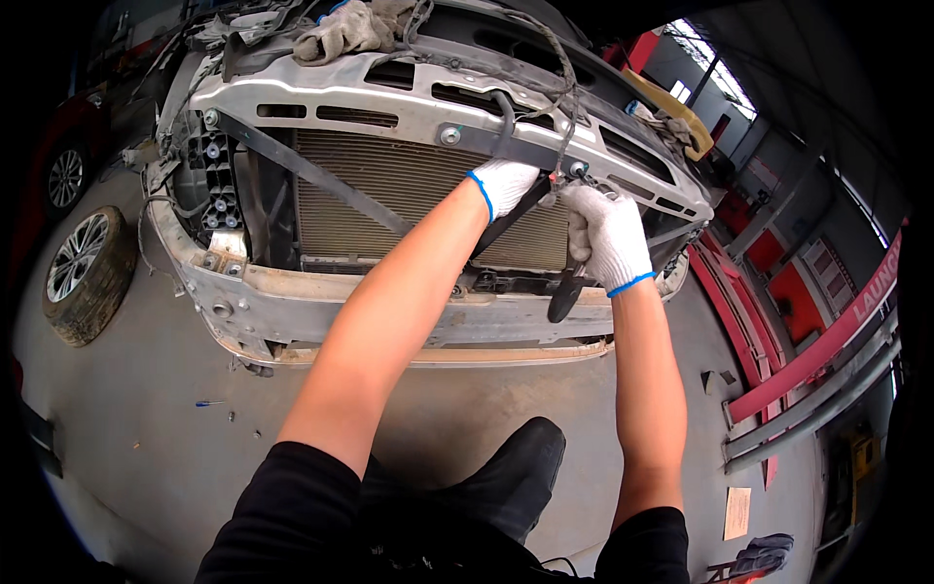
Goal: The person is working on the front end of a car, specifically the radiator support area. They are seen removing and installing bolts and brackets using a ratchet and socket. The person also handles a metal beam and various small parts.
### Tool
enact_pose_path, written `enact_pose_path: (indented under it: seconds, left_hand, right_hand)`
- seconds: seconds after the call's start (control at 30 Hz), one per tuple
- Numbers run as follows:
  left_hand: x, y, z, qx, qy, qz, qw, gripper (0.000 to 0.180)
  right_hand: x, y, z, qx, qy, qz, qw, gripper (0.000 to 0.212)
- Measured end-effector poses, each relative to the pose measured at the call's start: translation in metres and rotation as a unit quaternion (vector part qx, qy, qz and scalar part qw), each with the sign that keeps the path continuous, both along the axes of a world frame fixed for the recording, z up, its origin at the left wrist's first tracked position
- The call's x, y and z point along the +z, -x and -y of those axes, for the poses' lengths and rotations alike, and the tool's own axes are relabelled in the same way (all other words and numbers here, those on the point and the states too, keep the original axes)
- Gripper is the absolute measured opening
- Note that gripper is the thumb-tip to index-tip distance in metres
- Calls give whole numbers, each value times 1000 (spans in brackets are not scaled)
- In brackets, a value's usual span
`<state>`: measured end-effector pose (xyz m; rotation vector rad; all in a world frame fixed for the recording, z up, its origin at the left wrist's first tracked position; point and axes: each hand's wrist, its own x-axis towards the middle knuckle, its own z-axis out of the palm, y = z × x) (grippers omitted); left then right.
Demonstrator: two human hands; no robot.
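2 gloved hands (508,185) (613,234), dark-handled tool (564,298) in right, radiator (394,165) behind

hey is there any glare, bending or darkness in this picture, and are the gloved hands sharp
In the head view, the roof window strip glares nearly white; in the head view, fisheye distortion bows the red beam at right and the corners go black; in the head view, the left hand and right hand look fairly sharp, while the black left sleeve loses detail.
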<state>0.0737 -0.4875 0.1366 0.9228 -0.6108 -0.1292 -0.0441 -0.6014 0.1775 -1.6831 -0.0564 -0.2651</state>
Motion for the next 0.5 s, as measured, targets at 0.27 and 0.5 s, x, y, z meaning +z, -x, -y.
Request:
enact_pose_path:
  seconds: [0.27,0.5]
  left_hand:
    - [6,-1,0,-65,7,4,998,16]
    - [8,3,-16,-13,-28,34,999,18]
  right_hand:
    - [1,1,2,-28,136,43,989,10]
    - [1,-9,3,15,98,39,994,17]
